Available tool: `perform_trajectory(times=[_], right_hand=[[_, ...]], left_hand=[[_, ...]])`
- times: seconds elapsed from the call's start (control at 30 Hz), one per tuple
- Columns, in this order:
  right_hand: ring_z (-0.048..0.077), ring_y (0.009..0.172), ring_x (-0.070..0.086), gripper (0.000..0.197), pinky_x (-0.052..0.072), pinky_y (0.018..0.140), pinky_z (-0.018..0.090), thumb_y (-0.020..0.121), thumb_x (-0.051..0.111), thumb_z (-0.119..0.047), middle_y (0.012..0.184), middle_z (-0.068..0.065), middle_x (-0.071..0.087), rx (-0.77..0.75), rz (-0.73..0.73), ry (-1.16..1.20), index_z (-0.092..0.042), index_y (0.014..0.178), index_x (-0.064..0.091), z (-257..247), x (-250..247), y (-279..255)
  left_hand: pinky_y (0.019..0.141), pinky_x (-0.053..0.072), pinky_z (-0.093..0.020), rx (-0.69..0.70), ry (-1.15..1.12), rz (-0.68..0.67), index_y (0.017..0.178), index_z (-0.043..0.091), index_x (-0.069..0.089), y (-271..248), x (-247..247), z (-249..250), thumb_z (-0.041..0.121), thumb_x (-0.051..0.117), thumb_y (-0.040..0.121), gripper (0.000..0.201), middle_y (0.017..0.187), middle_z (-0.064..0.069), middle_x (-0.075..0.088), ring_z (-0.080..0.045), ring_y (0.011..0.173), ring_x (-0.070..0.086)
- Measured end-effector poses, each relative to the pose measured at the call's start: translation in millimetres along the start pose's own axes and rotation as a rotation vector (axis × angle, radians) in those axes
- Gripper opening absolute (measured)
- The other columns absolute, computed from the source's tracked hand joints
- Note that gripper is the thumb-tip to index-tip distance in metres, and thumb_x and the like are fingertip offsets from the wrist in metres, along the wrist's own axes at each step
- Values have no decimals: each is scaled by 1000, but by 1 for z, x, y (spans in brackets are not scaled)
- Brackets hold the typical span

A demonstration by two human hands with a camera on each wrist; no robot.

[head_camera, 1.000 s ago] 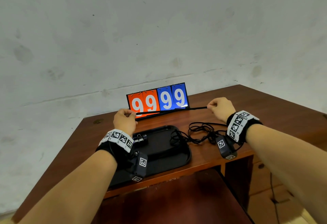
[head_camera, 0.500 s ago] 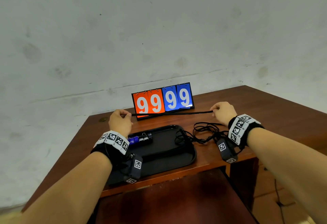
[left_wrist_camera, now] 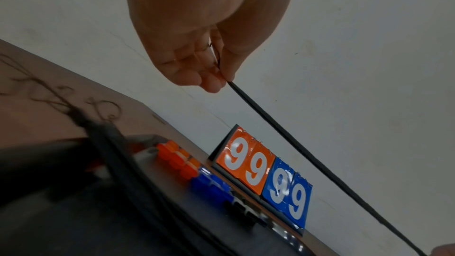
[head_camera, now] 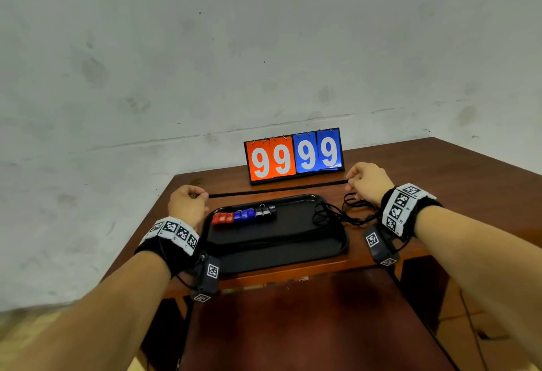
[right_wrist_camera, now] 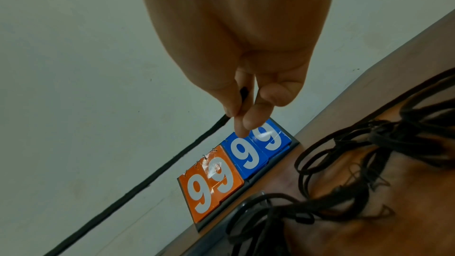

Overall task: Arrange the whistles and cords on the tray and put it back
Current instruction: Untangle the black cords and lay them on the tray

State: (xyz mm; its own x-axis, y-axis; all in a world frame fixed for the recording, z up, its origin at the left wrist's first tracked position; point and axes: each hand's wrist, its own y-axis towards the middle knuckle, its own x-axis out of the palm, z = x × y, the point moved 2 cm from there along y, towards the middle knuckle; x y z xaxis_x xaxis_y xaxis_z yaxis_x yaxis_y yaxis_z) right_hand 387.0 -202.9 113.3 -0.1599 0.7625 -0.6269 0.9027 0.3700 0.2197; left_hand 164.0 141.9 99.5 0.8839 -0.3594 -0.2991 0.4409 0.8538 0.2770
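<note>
A black cord (head_camera: 275,188) is stretched taut between my two hands, above the far rim of the black tray (head_camera: 337,250). My left hand (head_camera: 187,203) pinches its left end (left_wrist_camera: 230,83). My right hand (head_camera: 366,180) pinches its right end (right_wrist_camera: 242,96). On the tray lie a row of red whistles (head_camera: 222,218), blue whistles (head_camera: 244,214) and black whistles (head_camera: 265,211). Straightened black cords (head_camera: 264,244) lie along the tray's middle. A tangle of loose black cords (head_camera: 346,212) lies over the tray's right rim and on the table (right_wrist_camera: 369,163).
A flip scoreboard (head_camera: 294,155) showing 99 in orange and 99 in blue stands behind the tray near the wall. The wooden table (head_camera: 440,177) stretches to the right. A dark red chair seat (head_camera: 293,326) sits under the table's front edge.
Both hands have lowered the taut cord from in front of the scoreboard to just above the tray's far rim. The camera view has shifted, and the row of whistles now shows.
</note>
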Motion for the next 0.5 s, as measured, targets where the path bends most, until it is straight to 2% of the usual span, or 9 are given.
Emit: perform_trajectory(times=[0.07, 0.13, 0.17, 0.23, 0.33, 0.5], right_hand=[[16, 56, 63, 13, 54, 54, 24, 93, 54, -5, 76, 4, 74, 0, -42, -16, -12, 91, 64, -1, 8, -4], [15, 58, 64, 11, 58, 62, 29, 91, 58, -7, 72, 3, 74, -11, -78, -61, -13, 88, 66, -1, 14, -7], [15, 61, 64, 12, 58, 66, 30, 90, 60, -8, 71, 1, 73, -22, -94, -93, -16, 84, 67, 0, 17, -10], [15, 69, 65, 15, 56, 71, 30, 88, 64, -11, 75, -2, 71, -53, -117, -165, -21, 77, 67, -1, 23, -15], [12, 76, 63, 15, 47, 71, 25, 84, 69, -12, 79, -5, 69, -51, -142, -228, -22, 73, 70, -2, 27, -22], [14, 78, 65, 8, 48, 68, 25, 84, 72, -14, 79, -3, 69, -26, -177, -265, -18, 77, 73, 3, 35, -31]], left_hand=[[63, 52, -30, -15, 46, -45, 79, 17, 65, -1, -12, -11, 7, 66, 87, 13, 77, -6, 69, -18, 54, 63], [58, 49, -28, -8, 87, -75, 77, 17, 65, -2, -22, -20, 7, 66, 86, 14, 77, -9, 70, -20, 55, 63], [60, 50, -29, -1, 115, -82, 75, 18, 65, -3, -28, -24, 7, 67, 86, 15, 75, -10, 70, -21, 58, 64], [71, 55, -34, 13, 188, -96, 72, 20, 67, -5, -37, -31, 10, 71, 83, 15, 76, -8, 71, -25, 69, 66], [78, 55, -36, 25, 279, -129, 69, 21, 68, -11, -45, -37, 13, 73, 82, 16, 78, -3, 69, -25, 76, 65], [80, 54, -35, 55, 401, -217, 71, 20, 69, -21, -50, -43, 12, 72, 81, 13, 77, 0, 69, -23, 79, 65]])
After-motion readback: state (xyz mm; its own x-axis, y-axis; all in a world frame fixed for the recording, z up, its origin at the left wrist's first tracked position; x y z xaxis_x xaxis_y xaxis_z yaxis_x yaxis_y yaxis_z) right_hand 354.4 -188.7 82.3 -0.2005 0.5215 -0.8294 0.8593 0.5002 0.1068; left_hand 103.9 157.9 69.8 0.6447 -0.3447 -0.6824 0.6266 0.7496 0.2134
